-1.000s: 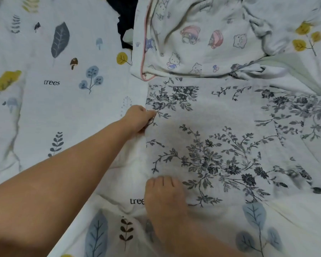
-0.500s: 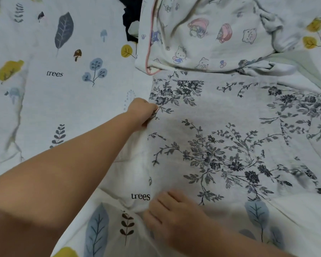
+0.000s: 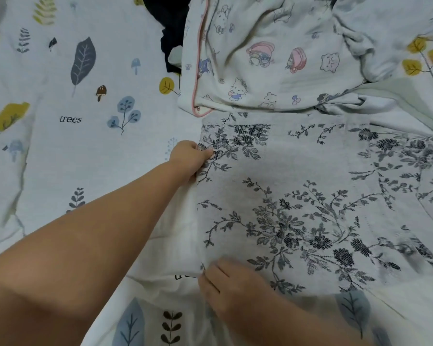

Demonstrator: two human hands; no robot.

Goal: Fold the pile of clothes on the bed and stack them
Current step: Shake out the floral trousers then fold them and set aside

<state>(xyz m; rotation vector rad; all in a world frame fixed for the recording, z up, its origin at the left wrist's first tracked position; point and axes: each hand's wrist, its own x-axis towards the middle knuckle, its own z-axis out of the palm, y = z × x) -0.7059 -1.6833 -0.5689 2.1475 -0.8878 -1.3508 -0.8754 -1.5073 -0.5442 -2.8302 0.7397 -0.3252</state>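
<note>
A white garment with a dark grey floral print (image 3: 310, 191) lies spread flat across the bed. My left hand (image 3: 190, 158) pinches its left edge near the far corner. At the near left corner my right hand (image 3: 225, 288) rests on the cloth, its fingertips gripping the edge. Beyond the floral garment lies a crumpled white pyjama piece with cartoon characters and pink piping (image 3: 265, 61). A dark garment (image 3: 170, 41) sticks out from under that piece at the top.
The bedsheet (image 3: 73, 136) is white with printed leaves, mushrooms and the word "trees", and it lies open to the left. More crumpled white and pale green fabric (image 3: 398, 96) sits at the upper right.
My right hand has slid from flat on the floral garment to its near left corner and turned sideways. The left hand has kept its pinch on the edge.
</note>
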